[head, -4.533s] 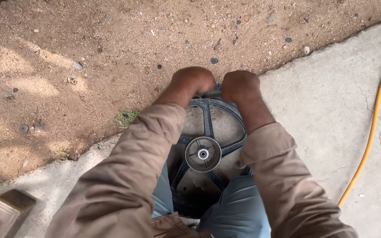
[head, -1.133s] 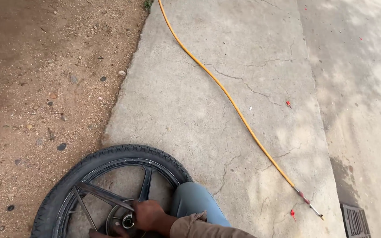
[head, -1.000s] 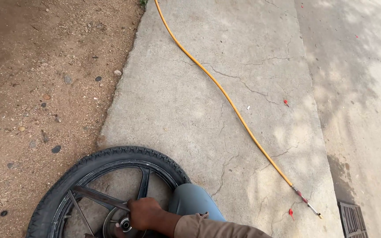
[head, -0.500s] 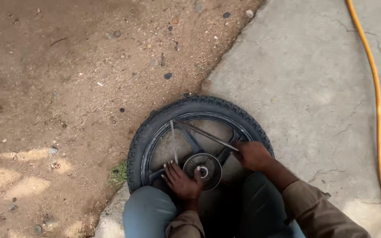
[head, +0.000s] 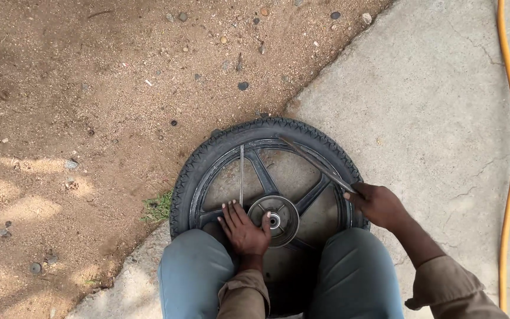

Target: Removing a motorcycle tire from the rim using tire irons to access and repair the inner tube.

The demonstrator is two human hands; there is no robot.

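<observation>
The motorcycle wheel (head: 267, 177) is lying flat at lower centre, between the knees, straddling dirt and concrete (head: 432, 118); it looks heavy and stiff, best gripped at rim or spokes. The left hand (head: 244, 227) is pressing spread beside the hub (head: 274, 220). The right hand (head: 379, 205) is gripping a thin, rigid metal lever (head: 317, 165); a second one (head: 241, 174) is resting across the spokes.

The left hand (head: 244, 229) lay flat and palm down, fingers spread and pointing away from the body, its wrist bent back into a brown sleeve between the knees. The right hand (head: 379, 205) was curled into a closed grip, knuckles up, with the bare forearm running back and outward to a rolled sleeve at the right.
</observation>
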